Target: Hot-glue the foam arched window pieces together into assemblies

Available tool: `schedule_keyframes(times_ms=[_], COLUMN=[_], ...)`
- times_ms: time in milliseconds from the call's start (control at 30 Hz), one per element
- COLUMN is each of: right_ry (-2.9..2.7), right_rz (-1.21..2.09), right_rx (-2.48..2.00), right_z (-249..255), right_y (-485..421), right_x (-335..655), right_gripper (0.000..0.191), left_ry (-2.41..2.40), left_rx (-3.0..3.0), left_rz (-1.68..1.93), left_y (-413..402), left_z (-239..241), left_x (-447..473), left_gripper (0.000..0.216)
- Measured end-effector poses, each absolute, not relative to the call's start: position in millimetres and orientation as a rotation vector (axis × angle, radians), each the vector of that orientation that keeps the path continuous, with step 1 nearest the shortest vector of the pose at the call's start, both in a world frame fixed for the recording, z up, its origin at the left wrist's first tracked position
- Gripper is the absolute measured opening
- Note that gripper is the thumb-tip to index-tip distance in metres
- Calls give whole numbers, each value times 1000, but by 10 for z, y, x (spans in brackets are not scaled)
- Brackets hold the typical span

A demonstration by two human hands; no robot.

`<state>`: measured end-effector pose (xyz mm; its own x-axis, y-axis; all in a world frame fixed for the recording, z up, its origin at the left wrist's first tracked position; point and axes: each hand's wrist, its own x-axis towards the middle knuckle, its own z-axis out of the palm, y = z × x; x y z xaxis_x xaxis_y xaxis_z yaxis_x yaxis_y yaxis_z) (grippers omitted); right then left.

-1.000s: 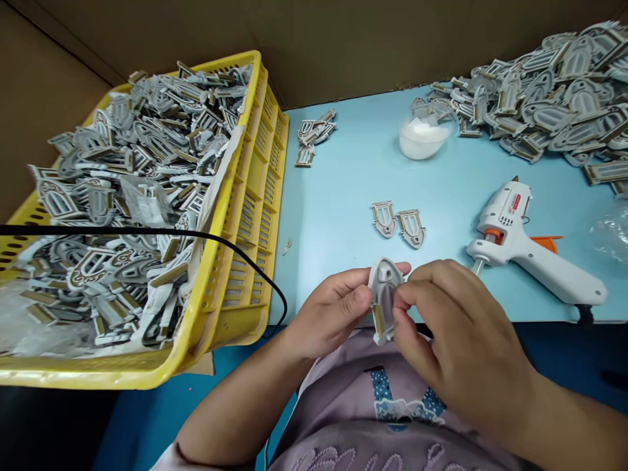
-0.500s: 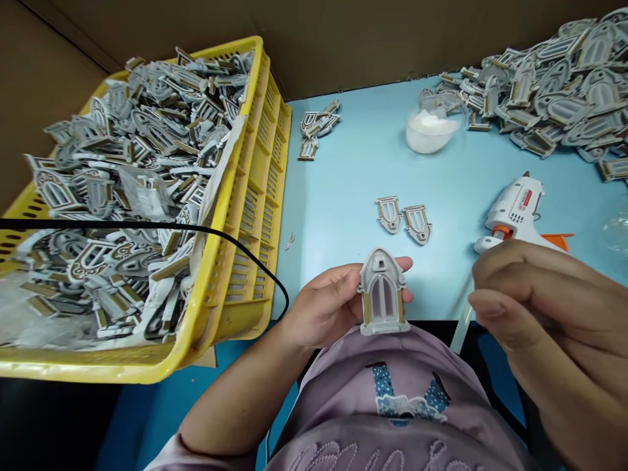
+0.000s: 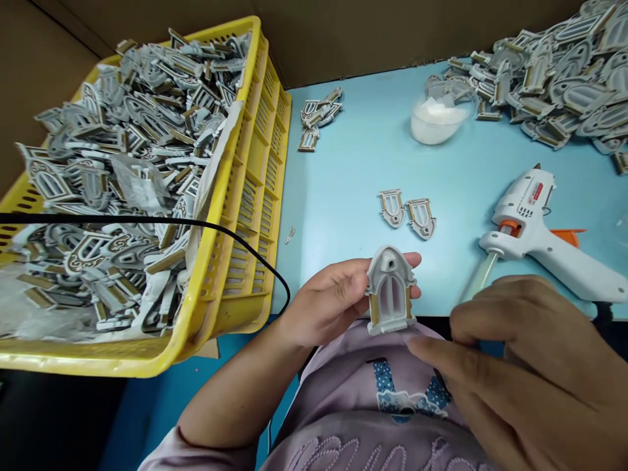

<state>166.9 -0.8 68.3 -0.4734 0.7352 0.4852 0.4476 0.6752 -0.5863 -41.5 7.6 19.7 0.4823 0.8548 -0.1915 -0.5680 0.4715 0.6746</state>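
Left hand [image 3: 328,304] clamps a window piece [image 3: 390,291] by its left edge, face up, at the near edge of the table [image 3: 353,190]; the right hand [image 3: 520,366] hovers just right of it, fingers curled — whether on anything cannot be told. Beyond the grip lie two like pieces [image 3: 407,212]; right, a glue gun [image 3: 534,229]; left, a full crate [image 3: 255,196] with a trailing cable [image 3: 235,239] — judging by it and the far-right pile [image 3: 549,72], many pieces remain.
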Motion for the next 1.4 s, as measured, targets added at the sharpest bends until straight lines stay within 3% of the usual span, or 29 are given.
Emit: schedule_keyframes(times_ms=[200,500,767,1067,1400], right_ry=[-2370,-2231,-2126,-2208,-2402], right_rz=[417,535,543,375,268], right_rx=[-763,-771,-1012,-885,-819], right_z=[682,576,721,740,654], right_y=[149,62,60,150,176], right_x=[1721,1563,1811,1661,1732], right_gripper=[24,21,33,11,8], left_ry=[614,606,544,576,642], left_rx=[690,748,647,665,719], left_rz=[901,904,891,850,805], left_y=[44,68,88,102,101], left_z=[207,205,215,195,167], left_x=[-424,-390,-375,-357,-336], left_gripper=[46,42,44,46,46])
